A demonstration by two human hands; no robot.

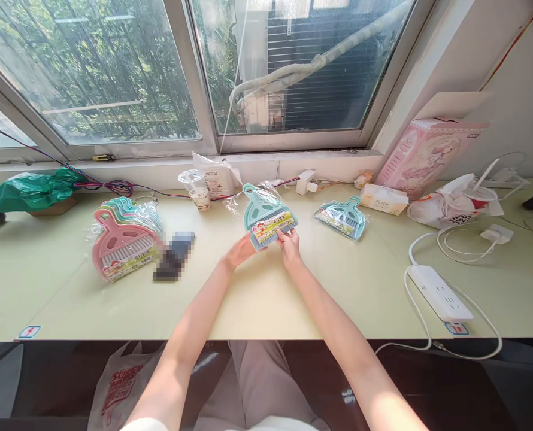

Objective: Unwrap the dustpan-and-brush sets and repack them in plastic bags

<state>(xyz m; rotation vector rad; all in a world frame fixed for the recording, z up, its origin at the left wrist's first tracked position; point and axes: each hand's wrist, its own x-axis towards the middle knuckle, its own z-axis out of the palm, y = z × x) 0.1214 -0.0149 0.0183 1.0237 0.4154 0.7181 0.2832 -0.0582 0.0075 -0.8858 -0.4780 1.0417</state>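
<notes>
A teal mini dustpan and brush set (266,206) in a clear plastic wrapper is held up over the table's middle, its handle pointing away from me. My left hand (242,250) grips its lower left edge, the fingers partly hidden beneath it. At its lower right edge, my right hand (290,242) pinches it with the thumb on top. A second teal dustpan set (342,216) lies wrapped on the table to the right. Over on the left is a stack of wrapped dustpan sets (125,239), with a pink one on top and yellow, green and teal edges behind.
A blurred dark phone (174,257) lies beside the stack. Along the back stand a drink cup (199,191), a tissue pack (383,199) and a pink box (430,152). A white power strip (439,293) with looping cables occupies the right; a green bag (33,191) sits far left.
</notes>
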